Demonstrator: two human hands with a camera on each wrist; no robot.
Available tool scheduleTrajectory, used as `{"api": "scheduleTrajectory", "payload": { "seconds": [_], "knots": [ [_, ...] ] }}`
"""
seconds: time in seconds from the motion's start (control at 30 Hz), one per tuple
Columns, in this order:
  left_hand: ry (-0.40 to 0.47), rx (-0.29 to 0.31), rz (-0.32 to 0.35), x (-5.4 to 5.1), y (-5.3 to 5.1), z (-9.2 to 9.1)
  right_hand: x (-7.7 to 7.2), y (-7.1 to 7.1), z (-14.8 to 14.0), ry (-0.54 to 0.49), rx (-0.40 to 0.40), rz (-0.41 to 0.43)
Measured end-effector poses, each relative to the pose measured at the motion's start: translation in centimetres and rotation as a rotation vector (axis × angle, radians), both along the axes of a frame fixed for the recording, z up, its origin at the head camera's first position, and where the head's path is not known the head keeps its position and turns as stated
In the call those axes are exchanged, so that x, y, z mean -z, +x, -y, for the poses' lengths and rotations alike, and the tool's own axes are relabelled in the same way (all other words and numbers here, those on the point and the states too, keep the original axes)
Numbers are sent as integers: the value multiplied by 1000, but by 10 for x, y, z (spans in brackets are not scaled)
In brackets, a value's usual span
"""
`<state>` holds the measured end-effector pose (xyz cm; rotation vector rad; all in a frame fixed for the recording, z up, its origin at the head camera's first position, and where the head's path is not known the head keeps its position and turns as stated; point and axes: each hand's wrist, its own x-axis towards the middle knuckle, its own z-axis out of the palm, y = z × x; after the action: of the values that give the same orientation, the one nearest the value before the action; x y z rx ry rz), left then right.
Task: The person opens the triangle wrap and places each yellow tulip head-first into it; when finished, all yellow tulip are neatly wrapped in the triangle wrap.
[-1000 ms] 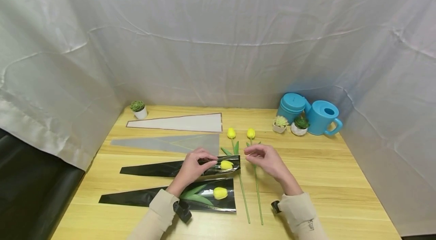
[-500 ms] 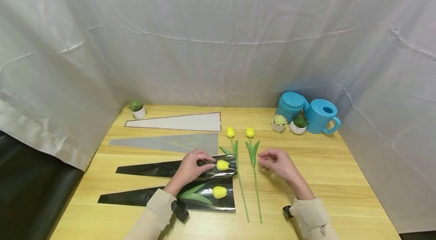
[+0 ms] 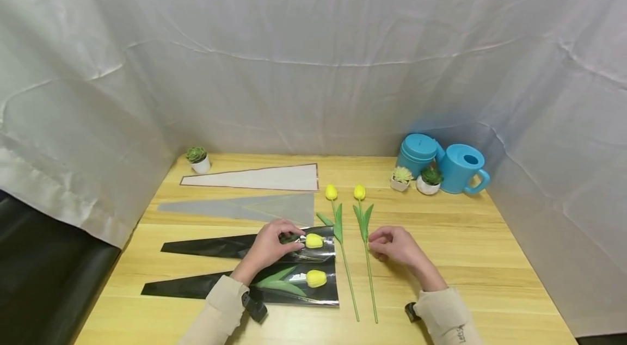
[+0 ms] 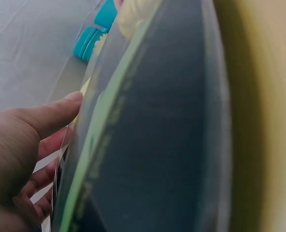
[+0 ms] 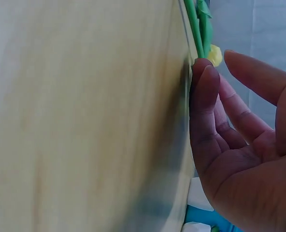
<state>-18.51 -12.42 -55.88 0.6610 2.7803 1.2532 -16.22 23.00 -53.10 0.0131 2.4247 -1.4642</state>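
My left hand (image 3: 270,244) holds a black-backed clear flower sleeve (image 3: 210,246) by its upper edge, toward the wide end. Inside is a yellow tulip (image 3: 314,241); the hand covers part of it. In the left wrist view the thumb (image 4: 60,113) lies along the sleeve's edge, other fingers behind. Just below lies a second black sleeve (image 3: 186,285) with another yellow tulip (image 3: 316,278). My right hand (image 3: 395,248) hovers beside the stem of the right loose tulip (image 3: 360,192), fingers loosely bent, thumb apart, nothing held. A second loose tulip (image 3: 331,192) lies left of it.
Farther back on the wooden table (image 3: 480,269) lie a grey sleeve (image 3: 206,208) and a white sleeve (image 3: 264,177). A potted succulent (image 3: 198,160) stands back left. At back right are a blue canister (image 3: 417,150), a blue watering can (image 3: 458,171) and two small pots (image 3: 400,184).
The held sleeve and its tulip have shifted left and slightly toward me with my left hand. My right hand has drawn away to the right from the sleeve's wide end.
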Motion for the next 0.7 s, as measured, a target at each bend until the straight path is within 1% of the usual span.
{"api": "scheduleTrajectory", "payload": {
  "seconds": [0.07,0.2,0.27,0.33,0.4,0.53,0.6,0.7],
  "knots": [
    [-6,-3,9,-1,1,2,2,0,1,-11,-18,3],
    [-9,3,15,-5,-1,5,4,-2,2,-29,-24,15],
    [-1,10,20,-9,-4,6,5,-3,2,-28,-19,17],
    [6,15,32,-15,-9,6,5,-3,2,-31,-17,21],
    [12,9,46,-21,-17,5,6,-4,3,-35,-22,26],
    [27,-5,46,-27,-42,2,5,-3,5,-39,-19,40],
    [37,-12,45,-26,-55,0,4,-4,6,-40,-12,44],
    [62,-36,83,-21,-69,0,4,-4,8,-47,-9,48]
  ]
}}
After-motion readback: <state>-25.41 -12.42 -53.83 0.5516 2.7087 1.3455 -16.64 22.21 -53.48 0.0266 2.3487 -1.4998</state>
